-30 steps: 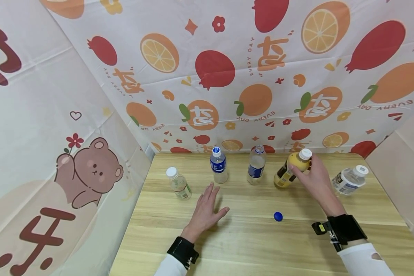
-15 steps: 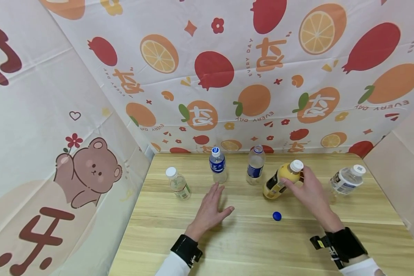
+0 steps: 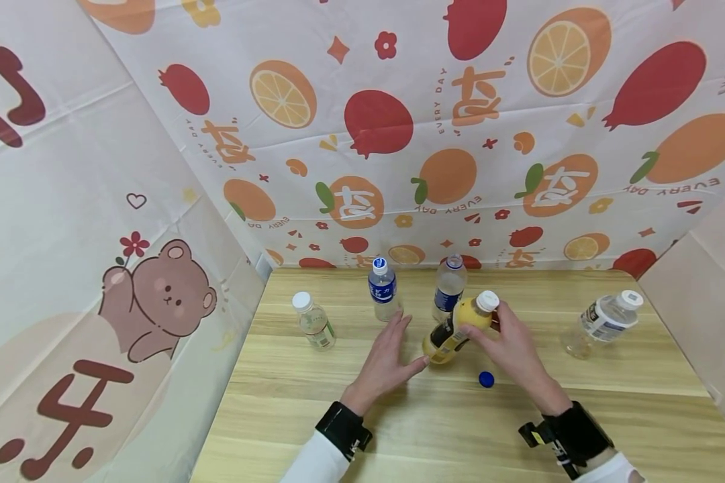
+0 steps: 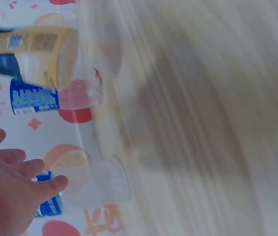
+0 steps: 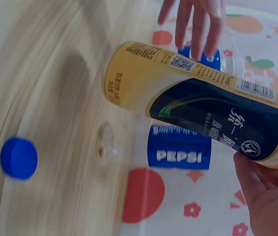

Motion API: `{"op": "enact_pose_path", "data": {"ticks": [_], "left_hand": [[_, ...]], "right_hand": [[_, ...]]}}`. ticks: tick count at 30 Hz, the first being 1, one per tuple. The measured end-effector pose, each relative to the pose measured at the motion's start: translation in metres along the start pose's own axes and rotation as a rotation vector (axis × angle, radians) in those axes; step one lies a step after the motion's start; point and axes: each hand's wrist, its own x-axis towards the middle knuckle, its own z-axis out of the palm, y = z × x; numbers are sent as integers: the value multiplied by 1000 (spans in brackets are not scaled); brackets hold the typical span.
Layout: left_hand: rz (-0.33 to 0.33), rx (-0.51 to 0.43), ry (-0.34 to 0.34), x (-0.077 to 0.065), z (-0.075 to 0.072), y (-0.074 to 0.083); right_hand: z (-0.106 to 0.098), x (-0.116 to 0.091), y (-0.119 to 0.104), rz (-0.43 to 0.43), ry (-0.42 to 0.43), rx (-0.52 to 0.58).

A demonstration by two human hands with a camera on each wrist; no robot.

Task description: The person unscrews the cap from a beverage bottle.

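My right hand grips a yellow juice bottle by its upper part. The bottle is tilted, its white cap up to the right, and in the right wrist view the juice bottle is off the table. My left hand has its fingers extended, thumb close to the bottle's base; I cannot tell whether they touch. Behind the juice bottle stands a clear uncapped Pepsi bottle, partly hidden. A clear blue-labelled bottle stands just beyond my left fingertips.
A loose blue cap lies on the wooden table. A clear white-capped bottle stands at the left, another clear white-capped bottle at the right. A fruit-print cloth hangs behind the table.
My right hand has carried the juice bottle left and toward me, raising it from the table and tilting it. The left hand has moved right and slightly forward, closer to the bottle.
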Motion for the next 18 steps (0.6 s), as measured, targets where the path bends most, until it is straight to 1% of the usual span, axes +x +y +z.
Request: {"op": "enact_pose_path", "data": {"ticks": [9, 14, 18], "left_hand": [[42, -1, 17, 14, 2, 18], [15, 13, 40, 19, 2, 25], [2, -1, 64, 21, 2, 31]], "right_hand": [[18, 1, -12, -29, -39, 114], [26, 1, -16, -25, -71, 173], [31, 0, -20, -14, -84, 207]]}}
